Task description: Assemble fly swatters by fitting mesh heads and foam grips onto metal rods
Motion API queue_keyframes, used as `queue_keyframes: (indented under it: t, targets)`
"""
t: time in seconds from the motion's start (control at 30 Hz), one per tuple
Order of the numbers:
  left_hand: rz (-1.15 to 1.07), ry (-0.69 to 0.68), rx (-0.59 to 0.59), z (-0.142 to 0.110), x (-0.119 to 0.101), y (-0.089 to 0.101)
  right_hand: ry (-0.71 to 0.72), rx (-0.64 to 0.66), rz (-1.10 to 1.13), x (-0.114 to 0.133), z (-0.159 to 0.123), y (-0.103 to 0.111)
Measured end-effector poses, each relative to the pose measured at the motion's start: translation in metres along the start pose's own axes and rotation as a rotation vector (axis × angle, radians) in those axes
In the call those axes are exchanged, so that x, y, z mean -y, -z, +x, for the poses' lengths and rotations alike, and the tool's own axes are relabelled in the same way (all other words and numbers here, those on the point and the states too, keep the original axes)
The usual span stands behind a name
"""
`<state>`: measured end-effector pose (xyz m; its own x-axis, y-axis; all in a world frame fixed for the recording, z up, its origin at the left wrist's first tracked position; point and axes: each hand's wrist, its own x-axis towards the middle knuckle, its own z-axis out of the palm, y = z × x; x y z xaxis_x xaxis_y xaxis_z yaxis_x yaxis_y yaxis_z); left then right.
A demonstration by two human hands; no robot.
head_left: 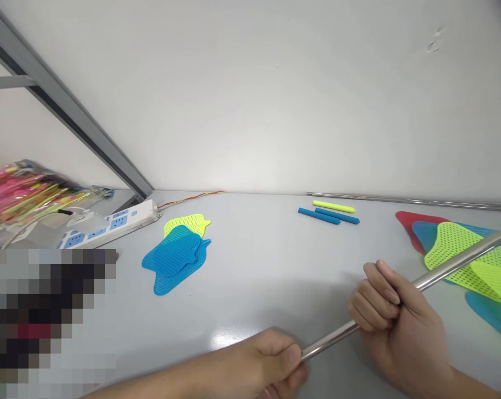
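A shiny metal rod (330, 338) slants up to the right across the front of the table. My left hand (277, 363) pinches its lower end between thumb and fingers. Farther up, my right hand (400, 327) is wrapped round the same rod in a fist. The rod's upper end passes over a pile of fly swatter heads at the right, with a yellow-green head (454, 257) uppermost and blue and red (414, 224) ones beneath. At the left lie a blue swatter head (167, 257) and a yellow-green one (188, 223), overlapping.
Two blue handle sleeves (319, 216) and a yellow one (333, 206) lie near the wall. Thin metal rods (400, 199) run along the table's back edge. A white power strip (129, 219) and bagged colourful items (21, 191) are at the left, beside a metal frame (88, 116).
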<state>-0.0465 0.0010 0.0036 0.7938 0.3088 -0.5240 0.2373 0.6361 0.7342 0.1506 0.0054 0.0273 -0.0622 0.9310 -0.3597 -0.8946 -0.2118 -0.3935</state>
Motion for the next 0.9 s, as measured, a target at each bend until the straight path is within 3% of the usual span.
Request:
queue_keyframes:
  t: [0.37,0.63,0.9]
  targets:
    - [-0.285,-0.073,0.051,0.001,-0.009,-0.005,-0.067,0.048,-0.182,0.016,0.007,-0.017]
    - [-0.194,-0.159,0.000,0.003,-0.011,-0.005,0.044,0.009,-0.215,0.030,0.010,-0.025]
    - [-0.114,-0.222,-0.055,0.005,-0.003,-0.006,0.058,0.004,-0.241,0.033,0.011,-0.026]
